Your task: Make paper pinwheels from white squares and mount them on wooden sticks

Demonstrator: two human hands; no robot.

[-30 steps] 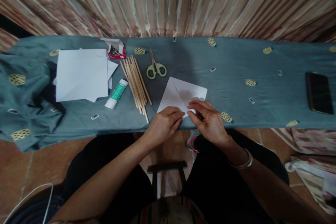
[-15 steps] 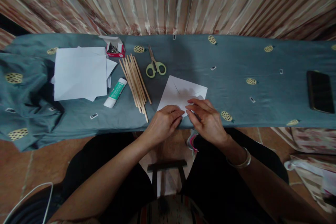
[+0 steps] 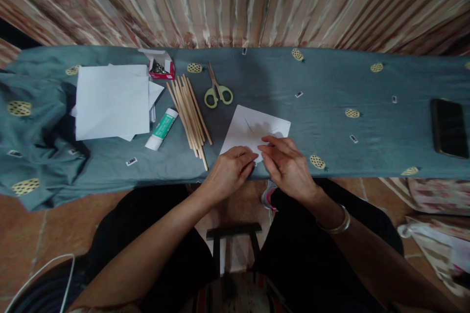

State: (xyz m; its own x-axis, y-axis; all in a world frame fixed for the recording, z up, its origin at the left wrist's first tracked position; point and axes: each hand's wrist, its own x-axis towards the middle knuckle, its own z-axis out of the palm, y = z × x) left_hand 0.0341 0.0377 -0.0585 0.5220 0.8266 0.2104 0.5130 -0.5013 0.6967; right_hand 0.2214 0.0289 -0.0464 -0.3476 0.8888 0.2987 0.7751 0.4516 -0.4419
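Note:
A square white sheet of paper lies at the table's near edge, turned so a corner points away from me. Thin lines, cuts or creases, run inward from its corners. My left hand is closed on the paper's near side, thumb and forefinger pinched together there. Close on the right, my right hand has its fingers bent and apart, their tips over the paper by the left fingertips. I cannot tell whether they touch it. Both hands cover the near part of the sheet.
Left of the paper lie green-handled scissors, a bundle of wooden sticks and a glue stick. Farther left are stacked white sheets and an open red box of small metal pieces. A phone rests far right.
The right fingers have shifted very slightly left and up over the paper. The left hand and the sheet look almost unmoved.

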